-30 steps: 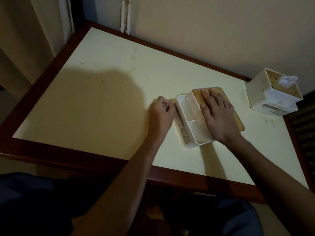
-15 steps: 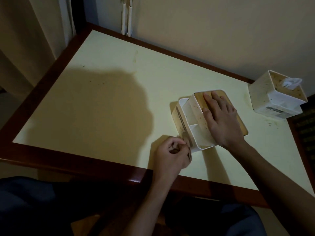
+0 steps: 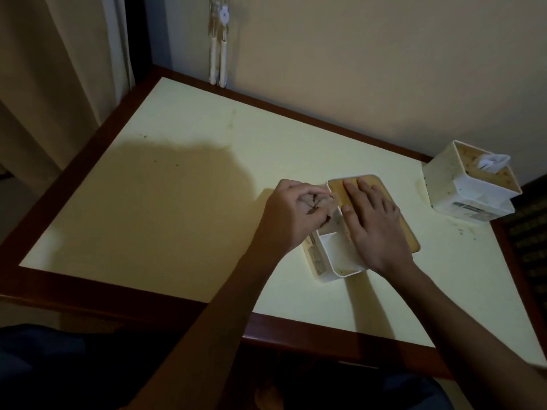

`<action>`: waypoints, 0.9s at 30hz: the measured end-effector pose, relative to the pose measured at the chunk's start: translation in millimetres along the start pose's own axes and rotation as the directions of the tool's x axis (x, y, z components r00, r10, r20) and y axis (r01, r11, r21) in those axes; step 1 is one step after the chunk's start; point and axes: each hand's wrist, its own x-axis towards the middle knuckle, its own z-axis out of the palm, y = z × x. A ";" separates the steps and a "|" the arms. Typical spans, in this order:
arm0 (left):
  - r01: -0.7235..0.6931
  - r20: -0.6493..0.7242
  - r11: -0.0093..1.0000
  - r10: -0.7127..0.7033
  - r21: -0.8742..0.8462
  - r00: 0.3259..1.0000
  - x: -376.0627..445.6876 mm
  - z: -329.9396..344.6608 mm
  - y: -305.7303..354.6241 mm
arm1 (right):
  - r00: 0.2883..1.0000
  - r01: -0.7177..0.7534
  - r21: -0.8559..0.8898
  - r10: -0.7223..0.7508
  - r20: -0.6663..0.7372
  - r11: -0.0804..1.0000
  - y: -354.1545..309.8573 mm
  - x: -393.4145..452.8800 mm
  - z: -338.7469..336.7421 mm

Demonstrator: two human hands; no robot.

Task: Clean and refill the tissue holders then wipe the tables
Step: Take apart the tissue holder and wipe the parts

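The right hand [image 3: 376, 226] lies flat, fingers straight and together, pressing on the tan lid of a white tissue holder [image 3: 340, 255] that lies tipped on the counter [image 3: 183, 179]. Under and just to the left of that palm the holder's white compartments face the camera, with a label strip along the side nearest the left hand.

The left hand [image 3: 293, 211] sits just left of the right hand, at the far left corner of the holder, its fingers curled in tight. Something small and dark shows among the fingertips, but whether it is pinched there cannot be told in the dim light.

Well to the right of the right hand, near the counter's far corner, a second tissue holder [image 3: 461, 190] stands tilted, a white tissue [image 3: 491, 162] poking from its speckled top. Dark specks dot the counter around it. A broad shadow spreads over the counter to the left of the left hand.
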 end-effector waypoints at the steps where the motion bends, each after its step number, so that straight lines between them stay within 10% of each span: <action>1: -0.025 -0.013 0.999 0.025 0.023 1.000 1.6 1.7 1.4 | 1.000 0.004 0.004 -0.004 0.002 1.000 1.2 0.1 0.5; 13: -0.046 -0.037 0.935 0.063 0.353 0.997 15.7 8.8 11.1 | 0.999 0.036 0.009 -0.036 -0.015 0.999 8.0 2.5 4.1; 27: -0.029 -0.079 0.974 0.048 0.225 0.996 -6.0 14.1 -5.2 | 1.000 0.018 -0.001 -0.018 -0.020 1.000 6.6 2.6 4.0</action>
